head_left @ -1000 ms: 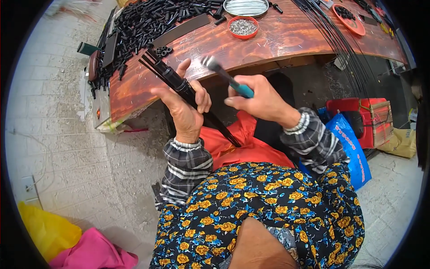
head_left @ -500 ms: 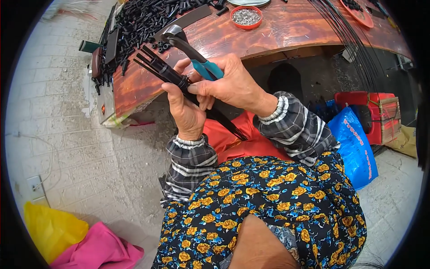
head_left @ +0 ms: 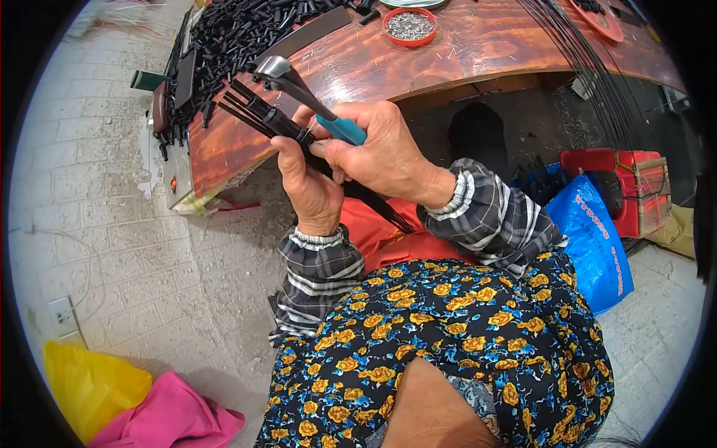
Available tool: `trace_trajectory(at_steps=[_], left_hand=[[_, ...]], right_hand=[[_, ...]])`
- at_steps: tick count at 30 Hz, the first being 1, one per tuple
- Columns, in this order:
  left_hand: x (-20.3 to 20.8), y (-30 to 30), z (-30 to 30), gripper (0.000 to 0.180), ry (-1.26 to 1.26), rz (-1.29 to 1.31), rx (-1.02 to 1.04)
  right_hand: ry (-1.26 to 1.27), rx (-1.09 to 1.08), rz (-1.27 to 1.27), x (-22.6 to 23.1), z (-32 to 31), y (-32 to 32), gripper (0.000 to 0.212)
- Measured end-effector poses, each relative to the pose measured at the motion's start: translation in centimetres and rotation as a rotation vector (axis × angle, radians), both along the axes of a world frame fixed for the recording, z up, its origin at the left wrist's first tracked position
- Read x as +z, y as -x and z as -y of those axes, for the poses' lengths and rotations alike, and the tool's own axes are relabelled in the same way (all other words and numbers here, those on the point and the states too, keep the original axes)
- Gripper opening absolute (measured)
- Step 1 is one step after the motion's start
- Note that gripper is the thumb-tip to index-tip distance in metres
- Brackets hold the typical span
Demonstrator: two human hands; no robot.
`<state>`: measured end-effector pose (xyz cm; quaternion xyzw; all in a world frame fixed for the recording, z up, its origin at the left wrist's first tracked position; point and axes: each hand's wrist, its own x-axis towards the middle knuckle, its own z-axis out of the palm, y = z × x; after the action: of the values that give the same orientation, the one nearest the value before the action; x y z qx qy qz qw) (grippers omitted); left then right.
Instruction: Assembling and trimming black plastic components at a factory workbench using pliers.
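Note:
My left hand (head_left: 314,196) is closed around a bundle of thin black rods (head_left: 381,205) with a black plastic collar (head_left: 278,119) near its upper end. The bundle looks like a folded umbrella frame. It slants from over the table edge down to my lap. My right hand (head_left: 392,153) grips pliers (head_left: 342,128) with teal handles and a metal head pointing up and left. The thumb and fingers of that hand also meet the bundle just below the collar, beside my left thumb. What they pinch there is hidden.
The reddish wooden table (head_left: 343,63) carries a heap of black plastic tubes (head_left: 239,37) and a red dish of small metal bits (head_left: 410,27). Long black rods (head_left: 590,75) overhang its right edge. A blue bag (head_left: 594,246) and red crate (head_left: 631,187) stand right; yellow (head_left: 93,384) and pink bags (head_left: 168,414) lie left.
The pliers have shifted slightly left and down and turned in my right hand, which has moved a little left and down. The left hand and bundle are almost unchanged.

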<state>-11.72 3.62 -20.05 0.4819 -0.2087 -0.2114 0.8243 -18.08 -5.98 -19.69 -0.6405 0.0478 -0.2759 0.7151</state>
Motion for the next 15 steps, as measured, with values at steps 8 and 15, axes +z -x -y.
trace_trajectory(at_steps=[8, 15], left_hand=[[-0.7, -0.8, -0.9, 0.06, 0.016, -0.066, -0.077], [-0.6, -1.3, -0.7, 0.07, 0.097, -0.063, -0.254]], right_hand=[[0.104, 0.041, -0.027, 0.1, 0.7, 0.0, 0.011], [0.423, 0.128, -0.145, 0.5, 5.0, 3.3, 0.017]])
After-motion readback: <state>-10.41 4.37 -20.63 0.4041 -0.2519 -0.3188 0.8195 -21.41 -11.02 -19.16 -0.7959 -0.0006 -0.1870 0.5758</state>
